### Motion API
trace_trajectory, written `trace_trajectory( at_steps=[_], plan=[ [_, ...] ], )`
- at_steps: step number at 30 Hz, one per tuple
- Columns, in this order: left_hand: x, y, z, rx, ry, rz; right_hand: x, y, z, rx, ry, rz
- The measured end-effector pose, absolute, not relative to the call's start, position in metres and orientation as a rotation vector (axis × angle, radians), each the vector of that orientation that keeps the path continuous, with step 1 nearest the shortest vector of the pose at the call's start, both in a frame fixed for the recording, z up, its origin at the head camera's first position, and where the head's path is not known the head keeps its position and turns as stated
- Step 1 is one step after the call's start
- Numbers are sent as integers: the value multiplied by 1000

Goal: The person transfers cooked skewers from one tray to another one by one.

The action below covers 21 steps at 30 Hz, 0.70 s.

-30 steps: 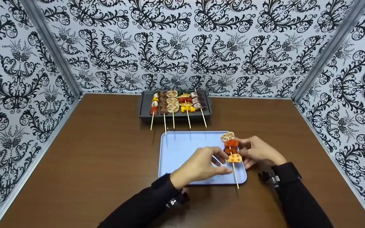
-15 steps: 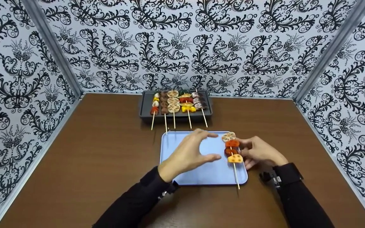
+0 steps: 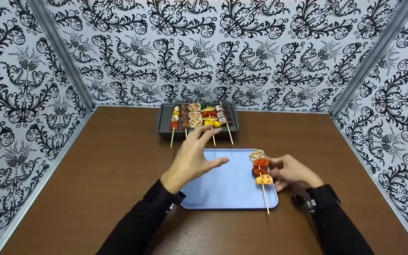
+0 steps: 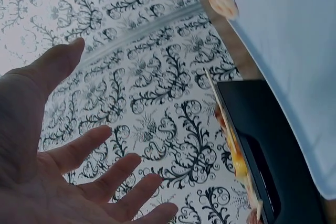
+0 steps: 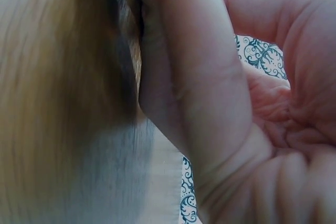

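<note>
A pale blue tray [image 3: 230,186] lies on the table in the head view. Along its right side is a skewer [image 3: 264,179] with a lotus root slice and orange, dark red and yellow-orange pieces; its stick overhangs the front rim. My right hand [image 3: 292,172] grips the tray's right edge beside the skewer, its fingertips partly hidden. Over the tray's back left part hovers my left hand [image 3: 190,159], thumb spread and fingers reaching toward the dark grill pan [image 3: 164,122]. That hand holds nothing; in the left wrist view its fingers [image 4: 126,174] are loosely spread.
Several skewers lie side by side on the grill pan, including a lotus root skewer [image 3: 195,117] and a meat skewer [image 3: 221,115]. Their sticks jut over the pan's front rim. Patterned walls [image 3: 197,53] enclose the brown table [image 3: 119,159] at the back and sides.
My left hand has moved away from the skewer on the tray, leftward and back toward the grill pan. My right hand stays at the tray's right edge.
</note>
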<state>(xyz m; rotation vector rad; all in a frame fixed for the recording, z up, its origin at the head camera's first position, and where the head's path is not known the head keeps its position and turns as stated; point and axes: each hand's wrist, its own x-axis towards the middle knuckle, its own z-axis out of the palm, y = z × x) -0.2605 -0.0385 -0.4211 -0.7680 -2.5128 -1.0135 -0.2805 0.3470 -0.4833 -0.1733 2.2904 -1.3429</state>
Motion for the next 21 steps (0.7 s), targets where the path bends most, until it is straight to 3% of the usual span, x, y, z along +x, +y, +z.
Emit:
trace_trajectory(
  at_steps=[21],
  plan=[
    [-301,-90,-429,-404,-2670,-845,-280,347,-483,-208,2283,-1356]
  ],
)
